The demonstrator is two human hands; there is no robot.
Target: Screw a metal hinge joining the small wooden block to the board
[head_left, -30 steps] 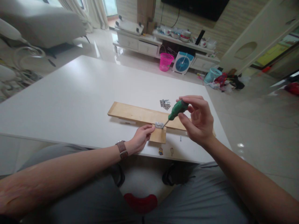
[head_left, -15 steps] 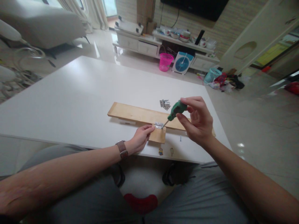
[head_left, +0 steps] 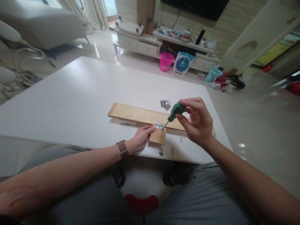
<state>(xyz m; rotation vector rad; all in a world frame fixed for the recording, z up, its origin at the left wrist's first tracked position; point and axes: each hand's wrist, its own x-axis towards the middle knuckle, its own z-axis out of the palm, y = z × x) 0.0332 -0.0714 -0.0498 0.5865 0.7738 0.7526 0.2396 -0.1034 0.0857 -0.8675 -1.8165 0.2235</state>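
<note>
A long wooden board [head_left: 133,113] lies across the white table [head_left: 77,97]. A small wooden block [head_left: 158,137] sits against its near edge, joined by a silver hinge [head_left: 159,125]. My right hand [head_left: 198,123] is closed around a green-handled screwdriver [head_left: 176,111], whose tip rests on the hinge. My left hand [head_left: 140,138] presses on the small block beside the hinge, fingers curled; a brown watch is on that wrist.
Spare hinges and screws [head_left: 165,104] lie behind the board. A loose screw [head_left: 181,138] and two small charms [head_left: 161,152] sit near the table's front edge. Beyond the table are a pink basket [head_left: 166,62], a blue fan [head_left: 183,62] and a TV cabinet.
My right hand's fingers have shifted slightly on the screwdriver handle, which has tilted a little. The left hand and the boards have stayed in place.
</note>
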